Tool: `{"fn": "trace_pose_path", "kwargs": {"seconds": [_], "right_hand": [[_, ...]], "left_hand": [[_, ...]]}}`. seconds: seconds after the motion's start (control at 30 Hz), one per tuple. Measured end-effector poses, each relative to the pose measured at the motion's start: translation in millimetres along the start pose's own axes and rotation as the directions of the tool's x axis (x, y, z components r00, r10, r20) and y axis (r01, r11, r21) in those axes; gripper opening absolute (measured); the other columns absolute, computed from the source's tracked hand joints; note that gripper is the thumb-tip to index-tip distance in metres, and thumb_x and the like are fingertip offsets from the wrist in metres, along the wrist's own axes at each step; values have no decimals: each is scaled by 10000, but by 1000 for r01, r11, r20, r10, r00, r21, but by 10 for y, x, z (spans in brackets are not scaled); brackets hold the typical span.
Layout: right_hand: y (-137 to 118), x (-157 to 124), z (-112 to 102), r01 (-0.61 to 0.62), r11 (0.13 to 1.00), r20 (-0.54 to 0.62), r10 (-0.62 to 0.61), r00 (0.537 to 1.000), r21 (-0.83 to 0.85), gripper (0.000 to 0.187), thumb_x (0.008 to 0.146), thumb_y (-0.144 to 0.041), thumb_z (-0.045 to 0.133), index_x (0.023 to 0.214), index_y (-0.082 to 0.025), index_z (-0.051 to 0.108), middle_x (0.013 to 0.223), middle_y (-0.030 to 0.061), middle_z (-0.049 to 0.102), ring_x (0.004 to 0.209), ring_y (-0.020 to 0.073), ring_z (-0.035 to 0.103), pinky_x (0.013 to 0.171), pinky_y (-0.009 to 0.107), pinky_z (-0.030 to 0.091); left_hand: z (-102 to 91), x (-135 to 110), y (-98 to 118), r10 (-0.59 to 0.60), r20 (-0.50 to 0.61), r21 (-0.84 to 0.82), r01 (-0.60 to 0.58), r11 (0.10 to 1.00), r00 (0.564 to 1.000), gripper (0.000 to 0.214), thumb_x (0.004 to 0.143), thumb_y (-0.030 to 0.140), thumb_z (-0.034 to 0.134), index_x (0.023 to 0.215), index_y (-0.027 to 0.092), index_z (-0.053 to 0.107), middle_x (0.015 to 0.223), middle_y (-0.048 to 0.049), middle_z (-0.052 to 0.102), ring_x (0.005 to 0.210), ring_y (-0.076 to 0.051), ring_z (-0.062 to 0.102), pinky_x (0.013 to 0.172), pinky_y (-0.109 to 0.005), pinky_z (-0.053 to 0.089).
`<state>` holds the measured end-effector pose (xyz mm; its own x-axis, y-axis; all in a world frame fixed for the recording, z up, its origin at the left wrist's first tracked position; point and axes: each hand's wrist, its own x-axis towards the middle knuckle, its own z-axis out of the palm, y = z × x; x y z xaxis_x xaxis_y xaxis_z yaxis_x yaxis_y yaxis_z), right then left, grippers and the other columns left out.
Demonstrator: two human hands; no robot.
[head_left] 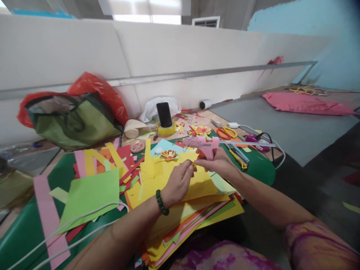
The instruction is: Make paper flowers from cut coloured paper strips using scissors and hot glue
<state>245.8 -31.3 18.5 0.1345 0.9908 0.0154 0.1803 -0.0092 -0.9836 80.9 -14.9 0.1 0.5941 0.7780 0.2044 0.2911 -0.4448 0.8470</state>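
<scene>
My right hand (221, 162) is wrapped round the handle of a pink hot glue gun (207, 144), whose nozzle points left. A long clear glue stick (247, 143) sticks out of its back. Just below and left of the gun, my left hand (180, 180) is closed in a pinch on a small yellow paper piece (194, 164), mostly hidden by the fingers. The two hands nearly meet there. Under them lies a stack of coloured sheets with yellow paper (202, 187) on top. Beyond my left hand rests a layered paper flower (169, 155).
Left lie a green sheet (92, 195), paper strips and a white cable (84, 214). Behind stand a green bag (74, 123) and a phone (164, 114) on a yellow tape roll (166, 129). Orange-handled scissors (223, 133) and a yellow cutter (238, 159) lie right.
</scene>
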Motion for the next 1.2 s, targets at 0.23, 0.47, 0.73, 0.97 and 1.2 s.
{"fn": "trace_pose_path", "kwargs": {"seconds": [0.23, 0.47, 0.73, 0.97, 1.2], "right_hand": [[-19, 13, -12, -36, 998, -25, 35, 999, -44, 272, 536, -242, 723, 780, -156, 639, 534, -41, 591, 399, 82, 499, 371, 193, 385], [45, 94, -29, -45, 998, -40, 44, 998, -40, 314, 537, -288, 738, 798, -142, 642, 423, -52, 556, 344, 88, 476, 341, 194, 352], [185, 307, -127, 10, 999, -193, -19, 981, -47, 228, 569, -318, 739, 683, -147, 642, 366, -47, 518, 324, 85, 437, 332, 210, 335], [423, 548, -144, -73, 997, -240, 71, 968, -2, 222, 532, -335, 707, 623, -151, 623, 400, -17, 565, 344, 101, 480, 349, 215, 344], [531, 592, -142, -124, 989, -214, 104, 971, -80, 180, 581, -315, 696, 594, -154, 617, 379, -25, 541, 354, 104, 481, 371, 218, 350]], "left_hand": [[-68, 71, -35, -138, 78, -364, 157, 918, 987, 315, 810, 452, 532, 671, 173, 580, 668, -23, 595, 691, -159, 550, 719, -299, 464], [-170, 153, -135, -243, 47, -461, 237, 855, 969, 292, 688, 446, 659, 664, 155, 640, 631, -1, 577, 657, -132, 510, 717, -288, 436], [-265, 288, -354, -334, -103, -333, 284, 899, 937, 182, 627, 326, 701, 678, 153, 673, 671, -19, 653, 663, -141, 554, 678, -279, 460], [-80, 344, -565, -309, -108, -47, 306, 951, 945, 138, 672, 307, 645, 641, 173, 655, 610, -19, 647, 616, -156, 577, 582, -262, 464], [-10, 383, -590, -356, -113, 269, 374, 888, 928, 100, 729, 248, 605, 702, 205, 692, 721, -15, 712, 732, -187, 640, 686, -288, 455]]}}
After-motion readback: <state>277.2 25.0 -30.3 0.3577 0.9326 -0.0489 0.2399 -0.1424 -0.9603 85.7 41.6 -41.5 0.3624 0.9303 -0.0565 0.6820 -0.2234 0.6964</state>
